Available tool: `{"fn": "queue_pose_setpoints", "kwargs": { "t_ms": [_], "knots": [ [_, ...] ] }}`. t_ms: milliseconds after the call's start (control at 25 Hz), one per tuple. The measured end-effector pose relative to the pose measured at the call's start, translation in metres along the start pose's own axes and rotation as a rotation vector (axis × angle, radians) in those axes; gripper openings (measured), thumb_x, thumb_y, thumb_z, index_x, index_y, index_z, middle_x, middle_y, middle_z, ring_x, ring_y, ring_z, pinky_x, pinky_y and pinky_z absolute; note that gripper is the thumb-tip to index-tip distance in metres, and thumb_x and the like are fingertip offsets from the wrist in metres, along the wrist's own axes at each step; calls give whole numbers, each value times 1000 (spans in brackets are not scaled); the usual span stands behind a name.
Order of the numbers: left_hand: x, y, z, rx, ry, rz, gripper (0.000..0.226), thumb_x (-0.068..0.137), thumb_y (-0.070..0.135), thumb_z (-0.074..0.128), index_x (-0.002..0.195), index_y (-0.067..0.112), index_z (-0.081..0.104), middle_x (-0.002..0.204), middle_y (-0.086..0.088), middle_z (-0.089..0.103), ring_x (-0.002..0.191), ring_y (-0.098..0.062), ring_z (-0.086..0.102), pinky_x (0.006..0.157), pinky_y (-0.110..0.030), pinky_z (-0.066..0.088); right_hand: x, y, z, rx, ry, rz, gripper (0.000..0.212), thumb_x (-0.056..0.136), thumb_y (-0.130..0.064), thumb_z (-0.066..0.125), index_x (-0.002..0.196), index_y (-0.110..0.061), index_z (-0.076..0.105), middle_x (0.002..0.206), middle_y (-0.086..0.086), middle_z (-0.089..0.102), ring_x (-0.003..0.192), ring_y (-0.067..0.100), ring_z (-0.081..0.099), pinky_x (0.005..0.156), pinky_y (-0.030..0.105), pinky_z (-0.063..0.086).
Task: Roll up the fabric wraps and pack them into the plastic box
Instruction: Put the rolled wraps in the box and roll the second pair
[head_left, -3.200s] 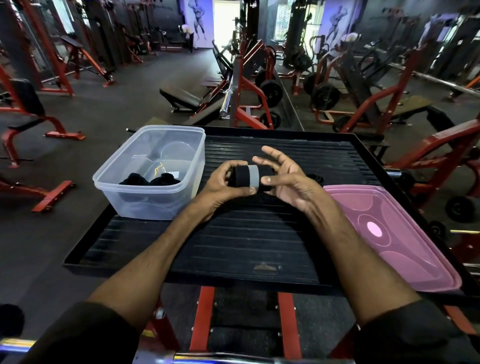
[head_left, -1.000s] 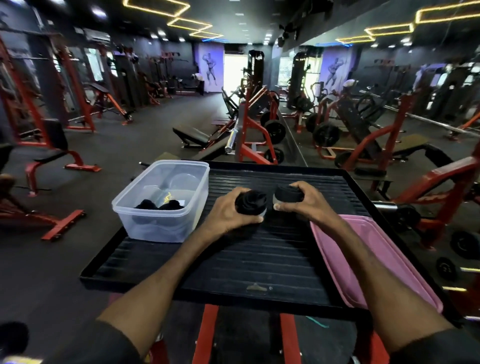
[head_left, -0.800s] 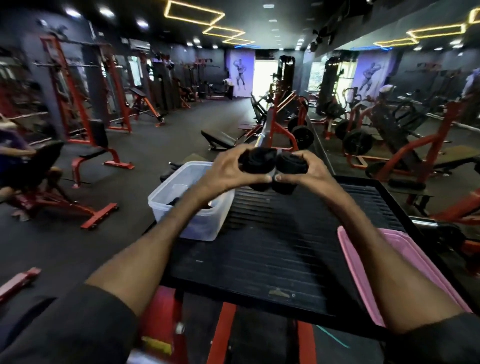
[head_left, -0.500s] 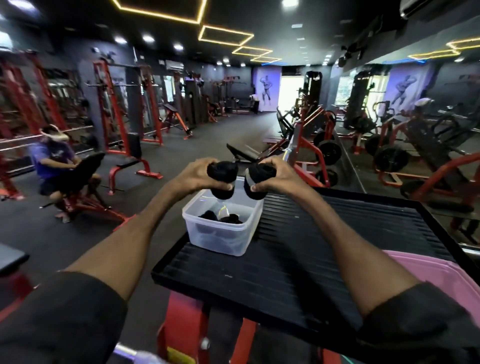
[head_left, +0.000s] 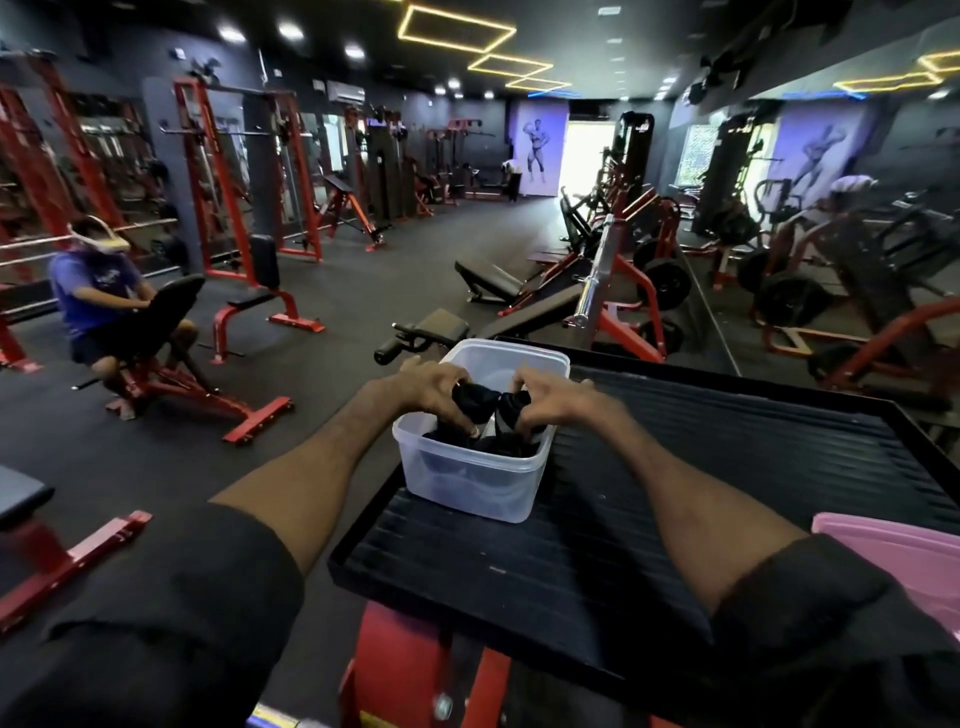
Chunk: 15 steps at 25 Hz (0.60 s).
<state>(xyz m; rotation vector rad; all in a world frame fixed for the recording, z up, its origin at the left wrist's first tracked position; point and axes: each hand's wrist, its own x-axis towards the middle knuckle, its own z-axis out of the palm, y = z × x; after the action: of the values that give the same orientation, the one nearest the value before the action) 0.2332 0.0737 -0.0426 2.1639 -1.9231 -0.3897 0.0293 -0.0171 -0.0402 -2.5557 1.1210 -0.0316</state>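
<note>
A clear plastic box (head_left: 470, 491) stands at the left edge of the black ribbed platform (head_left: 649, 499). My left hand (head_left: 426, 387) grips one rolled black wrap (head_left: 470, 400), and my right hand (head_left: 553, 402) grips a second rolled black wrap (head_left: 511, 410). Both rolls are side by side, lowered into the box's open top. More black wraps (head_left: 493, 446) lie on the box floor beneath them.
A pink lid (head_left: 904, 566) lies on the platform at the far right. The platform sits on a red frame (head_left: 410, 670). A person (head_left: 104, 306) sits on a bench at the left. Weight machines and benches fill the gym floor beyond.
Both hands have carried the two rolled wraps from the platform's middle leftward over the box and then down into its opening. My view has swung left.
</note>
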Motion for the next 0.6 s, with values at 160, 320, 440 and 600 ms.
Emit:
{"fn": "queue_pose_setpoints", "kwargs": {
  "t_ms": [160,320,440,600],
  "knots": [
    [8,-6,5,208,-82,-2,55,62,77,71,98,35,64,92,18,57,106,-9,47,111,-51,21,2,-7,4,-168,-97,-3,48,81,-29,70,125,-32,53,119,-8,59,113,17,50,109,57,22],
    [-5,-11,4,-341,143,156,34,87,34,77,116,19,66,122,4,59,106,0,56,93,-13,40,1,21,6,478,271,-112,52,69,-47,80,116,-52,58,119,-9,64,117,18,60,103,53,44],
    [-19,-20,19,-997,328,-57,43,93,26,69,131,8,61,125,-7,64,100,-11,62,87,-21,48,-19,41,24,1027,621,118,61,72,-38,76,128,-43,54,121,-7,60,110,15,56,93,42,48],
    [-35,-15,44,-1400,236,-200,55,78,32,74,126,6,63,117,-14,68,100,-24,67,89,-30,56,-33,27,61,1437,177,331,28,91,-37,57,114,-22,63,103,2,66,89,19,59,68,33,44]
  ]
}}
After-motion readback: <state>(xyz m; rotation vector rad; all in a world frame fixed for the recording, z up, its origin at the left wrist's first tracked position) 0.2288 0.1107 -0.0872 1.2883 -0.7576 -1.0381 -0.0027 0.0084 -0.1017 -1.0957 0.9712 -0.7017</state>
